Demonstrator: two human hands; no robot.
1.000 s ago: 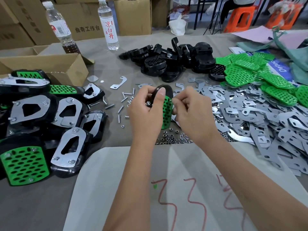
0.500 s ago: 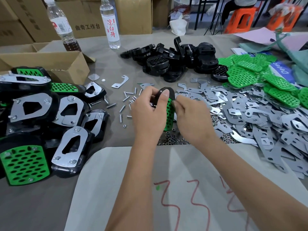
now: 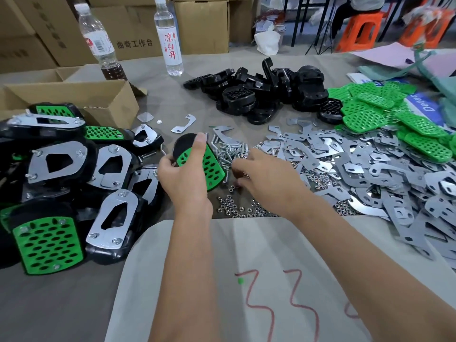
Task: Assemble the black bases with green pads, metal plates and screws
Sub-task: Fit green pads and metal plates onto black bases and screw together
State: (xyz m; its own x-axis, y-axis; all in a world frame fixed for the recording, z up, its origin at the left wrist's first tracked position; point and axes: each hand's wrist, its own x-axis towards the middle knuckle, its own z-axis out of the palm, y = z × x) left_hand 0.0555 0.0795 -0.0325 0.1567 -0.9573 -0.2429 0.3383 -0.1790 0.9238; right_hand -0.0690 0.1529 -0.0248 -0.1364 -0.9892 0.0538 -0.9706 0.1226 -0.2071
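Nearest the camera a pale sheet (image 3: 222, 280) with red scribbles lay over the grey table (image 3: 49, 304), and both forearms reached forward across it. The left hand (image 3: 187, 176) gripped a black base (image 3: 183, 145) fitted with a green pad (image 3: 212, 166), thumb along the pad's face and fingers curled round the far side, holding it tilted above the table. The right hand (image 3: 266, 174) was lowered just beside it, palm down over the loose nuts (image 3: 237, 206), its fingertips hidden underneath, so I could not tell whether they pinched anything. Just beyond the two hands lay a small heap of screws (image 3: 232, 150). To the left sat a pile of finished assemblies (image 3: 61, 183), some showing green pads, others metal plates bolted on. To the right spread a wide scatter of loose metal plates (image 3: 370, 169), reaching the table's near right edge. Farther back a heap of bare black bases (image 3: 259, 92) stood at centre, with a stack of green pads (image 3: 394, 112) to its right and an open cardboard box (image 3: 98, 95) to its left. Behind these stood two plastic bottles (image 3: 170, 38), then cardboard cartons (image 3: 202, 23) and orange stools (image 3: 362, 30) at the back.
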